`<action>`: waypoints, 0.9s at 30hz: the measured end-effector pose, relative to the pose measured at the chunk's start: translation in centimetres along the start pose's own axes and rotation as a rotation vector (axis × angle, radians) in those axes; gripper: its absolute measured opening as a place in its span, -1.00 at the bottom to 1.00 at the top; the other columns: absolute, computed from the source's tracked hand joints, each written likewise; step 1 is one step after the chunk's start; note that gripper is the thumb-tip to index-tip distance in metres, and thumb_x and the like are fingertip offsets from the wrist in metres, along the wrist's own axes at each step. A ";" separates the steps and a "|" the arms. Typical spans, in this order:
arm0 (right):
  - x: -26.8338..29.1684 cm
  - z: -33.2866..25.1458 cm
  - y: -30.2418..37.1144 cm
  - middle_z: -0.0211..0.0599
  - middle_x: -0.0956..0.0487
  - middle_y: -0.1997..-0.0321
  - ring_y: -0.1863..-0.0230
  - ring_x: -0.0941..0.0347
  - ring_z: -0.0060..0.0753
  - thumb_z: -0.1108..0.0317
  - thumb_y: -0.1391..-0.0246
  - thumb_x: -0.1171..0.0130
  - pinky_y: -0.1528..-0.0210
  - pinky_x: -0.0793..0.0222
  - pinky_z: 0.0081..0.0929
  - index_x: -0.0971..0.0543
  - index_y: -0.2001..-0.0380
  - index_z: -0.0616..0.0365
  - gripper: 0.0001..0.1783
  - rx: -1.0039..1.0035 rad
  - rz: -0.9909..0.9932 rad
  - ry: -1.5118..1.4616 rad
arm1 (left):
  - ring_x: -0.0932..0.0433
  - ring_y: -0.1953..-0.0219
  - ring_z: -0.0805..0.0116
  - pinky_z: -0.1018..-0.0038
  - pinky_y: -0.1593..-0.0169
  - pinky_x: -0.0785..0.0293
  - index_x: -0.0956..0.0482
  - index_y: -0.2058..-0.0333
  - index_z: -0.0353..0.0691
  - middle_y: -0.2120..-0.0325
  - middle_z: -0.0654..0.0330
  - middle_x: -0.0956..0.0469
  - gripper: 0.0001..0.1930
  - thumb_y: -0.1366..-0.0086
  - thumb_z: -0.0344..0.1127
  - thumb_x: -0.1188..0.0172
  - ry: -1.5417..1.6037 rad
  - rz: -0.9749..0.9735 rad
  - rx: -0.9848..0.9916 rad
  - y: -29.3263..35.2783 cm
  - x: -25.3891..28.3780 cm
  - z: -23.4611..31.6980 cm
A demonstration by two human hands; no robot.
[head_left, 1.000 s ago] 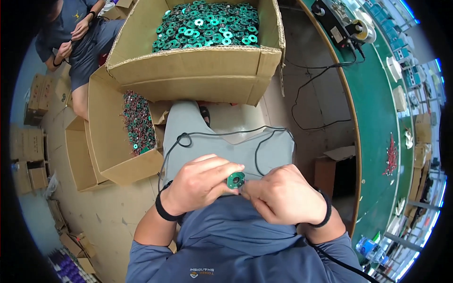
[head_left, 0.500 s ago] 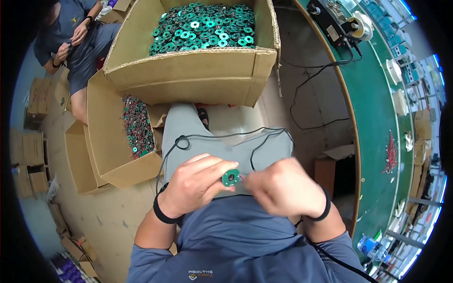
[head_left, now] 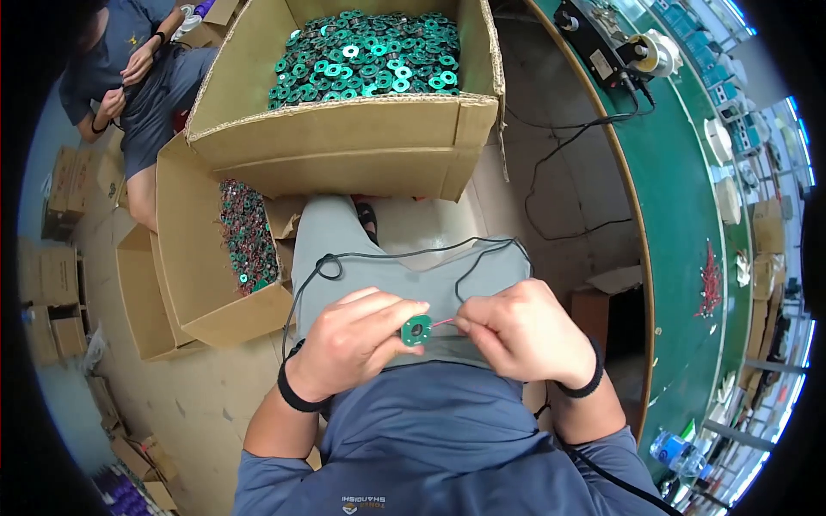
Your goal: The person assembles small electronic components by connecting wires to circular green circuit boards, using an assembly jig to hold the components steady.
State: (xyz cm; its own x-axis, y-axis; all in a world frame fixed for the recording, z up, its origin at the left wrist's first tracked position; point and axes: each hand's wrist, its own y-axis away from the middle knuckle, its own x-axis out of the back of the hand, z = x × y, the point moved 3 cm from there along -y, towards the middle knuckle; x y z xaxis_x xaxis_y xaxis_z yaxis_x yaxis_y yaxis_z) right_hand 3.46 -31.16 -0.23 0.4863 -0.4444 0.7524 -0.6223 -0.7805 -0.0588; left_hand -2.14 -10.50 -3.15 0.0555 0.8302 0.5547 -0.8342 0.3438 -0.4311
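Above my lap, my left hand [head_left: 354, 337] pinches a small green ring-shaped circuit board [head_left: 409, 336] by its edges, between thumb and fingers. The board has a dark hole in its middle. A short red wire [head_left: 442, 322] runs from its right side to my right hand [head_left: 532, 331], whose thumb and index finger are closed on the wire's free end. The wire looks stretched nearly straight between my hands. Its joint at the board is too small to make out. Each wrist wears a black band.
Ahead stands a large cardboard box [head_left: 344, 142] full of green ring boards [head_left: 370, 56]. Left of it, a lower box [head_left: 185, 249] holds boards with red wires [head_left: 249, 236]. A green workbench [head_left: 680, 258] runs along the right, and a black cord [head_left: 387, 253] crosses my lap. Another person [head_left: 142, 86] sits at far left.
My right hand, blurred beside the board before, is now sharp and a little farther right, with more red wire showing. My left hand still holds the board in nearly the same place.
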 end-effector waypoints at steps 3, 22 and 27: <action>-0.1 -2.5 0.1 -0.17 -0.47 0.69 0.61 -0.51 0.03 0.42 -0.02 -0.20 0.54 -0.40 -0.13 -0.58 0.44 0.09 -0.98 0.045 -0.060 0.035 | -0.62 0.37 0.13 0.32 0.23 -0.57 -0.66 0.06 -0.31 0.38 0.11 -0.64 -0.54 -0.01 -0.42 -0.52 0.006 0.008 -0.003 0.1 0.1 0.5; 0.6 -2.0 1.3 -0.07 -0.49 0.69 0.61 -0.52 0.11 0.38 -0.04 -0.19 0.54 -0.42 -0.02 -0.59 0.44 0.08 -0.95 0.101 -0.067 0.028 | -0.60 0.37 0.15 0.34 0.27 -0.55 -0.66 0.06 -0.31 0.37 0.11 -0.65 -0.52 0.01 -0.40 -0.54 -0.020 0.013 -0.010 0.1 -0.9 1.4; 0.5 0.5 1.0 -0.21 -0.49 0.67 0.59 -0.49 -0.01 0.48 0.05 -0.19 0.54 -0.38 -0.19 -0.59 0.45 0.06 -0.94 0.024 0.007 0.034 | -0.62 0.37 0.14 0.31 0.26 -0.56 -0.66 0.07 -0.31 0.38 0.09 -0.64 -0.53 0.00 -0.40 -0.54 -0.018 0.032 0.003 0.0 -1.2 1.5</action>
State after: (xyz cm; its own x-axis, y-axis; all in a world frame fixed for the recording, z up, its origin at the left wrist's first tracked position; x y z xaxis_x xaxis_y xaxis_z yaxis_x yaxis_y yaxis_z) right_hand 3.39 -32.38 -0.24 0.4605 -0.4344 0.7741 -0.6106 -0.7880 -0.0790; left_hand -2.98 -12.15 -2.76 0.0193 0.8326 0.5536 -0.8369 0.3164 -0.4467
